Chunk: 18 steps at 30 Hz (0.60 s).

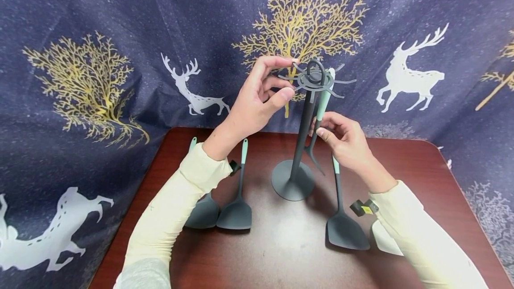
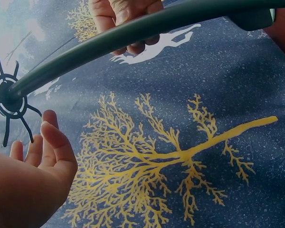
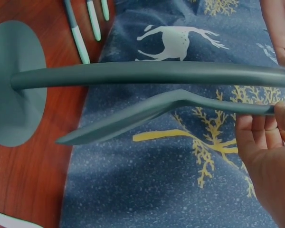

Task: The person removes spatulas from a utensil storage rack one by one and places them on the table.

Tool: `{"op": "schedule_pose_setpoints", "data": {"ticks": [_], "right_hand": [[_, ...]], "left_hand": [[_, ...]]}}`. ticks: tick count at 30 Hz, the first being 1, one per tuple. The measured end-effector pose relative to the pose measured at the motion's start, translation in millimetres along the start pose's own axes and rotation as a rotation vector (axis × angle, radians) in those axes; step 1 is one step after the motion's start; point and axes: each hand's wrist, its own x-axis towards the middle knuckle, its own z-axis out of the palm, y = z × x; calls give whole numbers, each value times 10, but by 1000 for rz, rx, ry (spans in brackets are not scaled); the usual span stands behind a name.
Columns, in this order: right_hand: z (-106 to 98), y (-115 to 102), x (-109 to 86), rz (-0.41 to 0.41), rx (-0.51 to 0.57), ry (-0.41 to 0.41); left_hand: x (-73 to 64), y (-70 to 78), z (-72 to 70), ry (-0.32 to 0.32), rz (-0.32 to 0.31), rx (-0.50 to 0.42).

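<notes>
A dark utensil stand point(image 1: 304, 124) has a round base, a tall post and a ring of hooks with a loop on top. My left hand point(image 1: 263, 95) is raised at the left of the hooks, index fingertip right at one hook's tip, thumb apart from it. My right hand point(image 1: 347, 139) pinches the dark shaft of a spatula point(image 1: 324, 101) with a mint-green handle. This spatula hangs head down beside the post, its handle end up among the hooks. Edge-on in the right wrist view, its dark head point(image 3: 128, 116) slants away from the post.
On the reddish-brown table point(image 1: 281, 244) lie dark spatulas with mint handles: one spatula point(image 1: 236, 213) and another point(image 1: 202, 213) at the left, one turner point(image 1: 345, 231) at the right. A pale utensil head point(image 1: 384, 237) shows beside my right sleeve. A patterned blue cloth point(image 1: 225, 26) hangs behind.
</notes>
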Motion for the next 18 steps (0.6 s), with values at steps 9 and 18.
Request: {"op": "schedule_pose_setpoints", "data": {"ticks": [9, 18], "right_hand": [[-3, 9, 11, -23, -3, 11], [-21, -13, 2, -26, -20, 28]], "left_hand": [[3, -6, -7, -6, 8, -4], [-5, 3, -9, -10, 11, -8]]}}
